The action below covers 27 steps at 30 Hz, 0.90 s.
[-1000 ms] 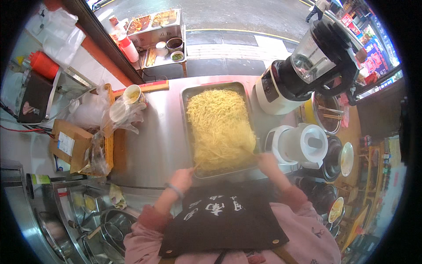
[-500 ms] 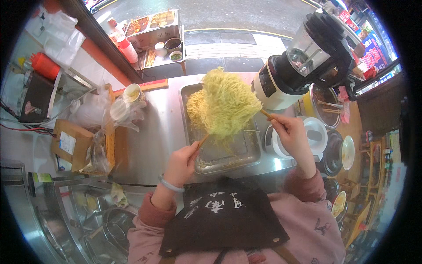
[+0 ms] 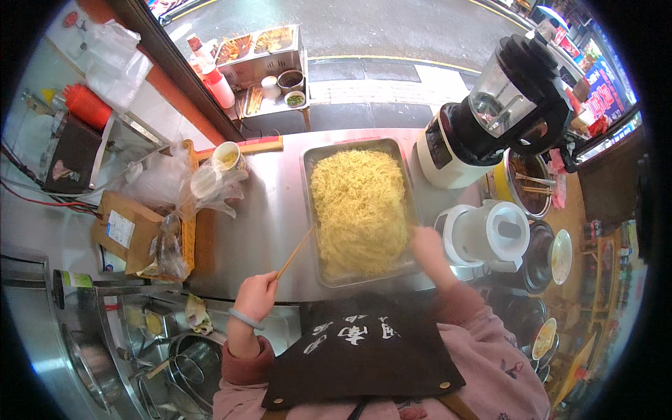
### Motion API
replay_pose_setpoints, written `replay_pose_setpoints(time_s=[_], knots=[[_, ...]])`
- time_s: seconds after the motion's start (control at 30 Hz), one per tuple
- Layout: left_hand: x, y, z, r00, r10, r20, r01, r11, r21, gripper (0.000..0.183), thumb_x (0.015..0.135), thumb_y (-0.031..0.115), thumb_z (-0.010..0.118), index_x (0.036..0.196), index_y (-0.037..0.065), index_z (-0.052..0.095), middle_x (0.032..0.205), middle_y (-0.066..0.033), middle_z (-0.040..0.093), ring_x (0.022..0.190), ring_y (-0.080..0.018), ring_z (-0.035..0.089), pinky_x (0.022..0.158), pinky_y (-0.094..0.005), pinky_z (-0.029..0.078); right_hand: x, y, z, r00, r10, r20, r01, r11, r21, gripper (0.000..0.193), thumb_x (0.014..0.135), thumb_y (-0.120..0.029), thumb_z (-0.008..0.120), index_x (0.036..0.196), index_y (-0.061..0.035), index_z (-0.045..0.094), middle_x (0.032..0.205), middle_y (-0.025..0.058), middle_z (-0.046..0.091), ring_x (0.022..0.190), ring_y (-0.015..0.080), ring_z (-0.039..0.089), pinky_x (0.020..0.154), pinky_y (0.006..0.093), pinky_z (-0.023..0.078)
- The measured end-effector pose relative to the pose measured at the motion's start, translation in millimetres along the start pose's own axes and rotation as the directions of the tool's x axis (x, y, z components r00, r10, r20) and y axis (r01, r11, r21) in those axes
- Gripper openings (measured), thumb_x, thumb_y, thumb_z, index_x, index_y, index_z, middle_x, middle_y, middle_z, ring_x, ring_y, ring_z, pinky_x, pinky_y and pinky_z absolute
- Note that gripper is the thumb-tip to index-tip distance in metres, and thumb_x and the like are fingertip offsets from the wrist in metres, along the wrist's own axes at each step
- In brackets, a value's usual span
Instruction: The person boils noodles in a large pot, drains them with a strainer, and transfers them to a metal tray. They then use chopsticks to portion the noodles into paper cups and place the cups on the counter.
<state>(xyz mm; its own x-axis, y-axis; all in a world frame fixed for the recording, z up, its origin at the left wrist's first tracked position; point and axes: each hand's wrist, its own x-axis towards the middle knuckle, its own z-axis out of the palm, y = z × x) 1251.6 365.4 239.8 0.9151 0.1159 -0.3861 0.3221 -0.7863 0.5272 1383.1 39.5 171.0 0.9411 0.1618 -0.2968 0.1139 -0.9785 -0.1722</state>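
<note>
So, the biggest thing here is the steel counter (image 3: 262,231), with a metal tray (image 3: 406,267) on it, longer side running away from the person. A thick bed of yellow noodles (image 3: 358,206) fills most of that tray and stretches the same way. The layout that matters: the noodles lie ahead and to the right of the left hand (image 3: 255,297), and ahead-left of the right hand (image 3: 428,252). The right one's way nearer, basically at the tray's right edge, while the left sits back, short of the tray.

Other containers, big to small: the blender (image 3: 465,122) has some bits low in its clear jug, the white pitcher (image 3: 498,234) has its lid on so no idea what's inside, the paper cup (image 3: 229,157) holds something yellowish, and the little bowl (image 3: 295,99) outside has chopped greens.

Skinniest of all is the chopstick (image 3: 295,253): the left hand's fingers are closed around one end, and the far end reaches the tray's left side. Right hand's too blurry; can't tell if it's gripping anything.
</note>
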Motion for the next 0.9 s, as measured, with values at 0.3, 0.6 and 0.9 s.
replay_pose_setpoints(time_s=[0.3,0.6,0.9], knots=[[109,8,47,0.987,-0.078,-0.140,0.091,0.992,0.092,0.020,0.077,0.009,0.043,0.086,0.002,0.059,0.083,-0.0195,0.059,0.080,-0.0364,0.056,0.070,-0.0419,0.045,13,34,-34,0.991,0.076,-0.110,-0.071,0.996,0.052,0.015,0.072,-0.012,0.050,0.069,-0.0028,0.062,0.072,0.0196,0.059,0.070,0.0360,0.058,0.063,0.0438,0.045],[139,7,55,0.994,-0.035,0.108,0.009,0.974,0.228,0.022,0.076,0.009,0.044,0.091,0.004,0.061,0.085,-0.0204,0.058,0.080,-0.0355,0.056,0.071,-0.0410,0.045,56,37,22,0.997,-0.030,0.065,0.022,0.994,0.109,0.017,0.073,-0.012,0.048,0.075,-0.0019,0.062,0.073,0.0206,0.058,0.071,0.0362,0.057,0.066,0.0441,0.045],[147,13,89,0.975,0.219,0.027,-0.201,0.933,-0.299,0.023,0.080,0.012,0.048,0.098,0.003,0.058,0.066,-0.0093,0.055,0.060,-0.0191,0.052,0.054,-0.0304,0.041,62,3,21,0.966,-0.166,-0.196,0.248,0.803,0.542,0.017,0.074,-0.014,0.054,0.085,-0.0026,0.062,0.070,0.0209,0.056,0.067,0.0362,0.056,0.061,0.0388,0.044]])
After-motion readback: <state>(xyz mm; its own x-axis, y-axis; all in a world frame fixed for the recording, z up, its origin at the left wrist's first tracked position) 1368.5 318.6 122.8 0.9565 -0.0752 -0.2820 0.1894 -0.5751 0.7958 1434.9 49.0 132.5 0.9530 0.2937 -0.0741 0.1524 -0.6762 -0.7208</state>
